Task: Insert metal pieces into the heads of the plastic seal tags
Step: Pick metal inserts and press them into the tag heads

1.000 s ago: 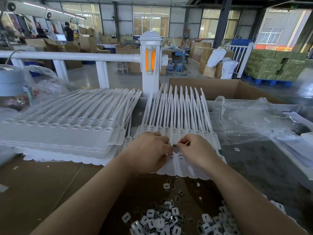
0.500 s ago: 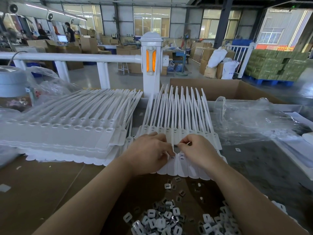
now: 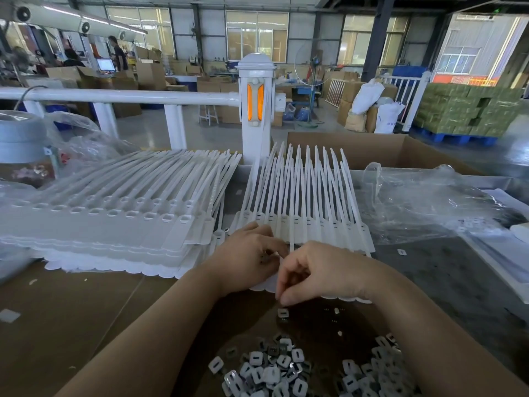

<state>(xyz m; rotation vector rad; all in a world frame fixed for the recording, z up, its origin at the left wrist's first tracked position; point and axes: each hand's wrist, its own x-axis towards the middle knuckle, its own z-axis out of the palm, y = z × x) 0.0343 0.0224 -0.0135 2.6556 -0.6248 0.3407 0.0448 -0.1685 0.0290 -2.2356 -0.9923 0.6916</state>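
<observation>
On the tags (image 3: 303,222), left hand (image 3: 246,262) pinches small metal pieces; right hand (image 3: 320,270) hangs curled, fingertips together, above one loose piece (image 3: 282,313).

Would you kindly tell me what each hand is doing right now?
Left hand: resting on the seal tags, fingers curled; whether it holds anything cannot be told.
Right hand: fingertips pinched just above a loose metal piece; no hold visible.

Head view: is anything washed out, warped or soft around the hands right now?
Head view: the stacked seal tags at left bleach to near-featureless white; wide-angle distortion bows the white railing; the metal pieces near the bottom edge are smeared; left hand and right hand stay fairly sharp.
</observation>
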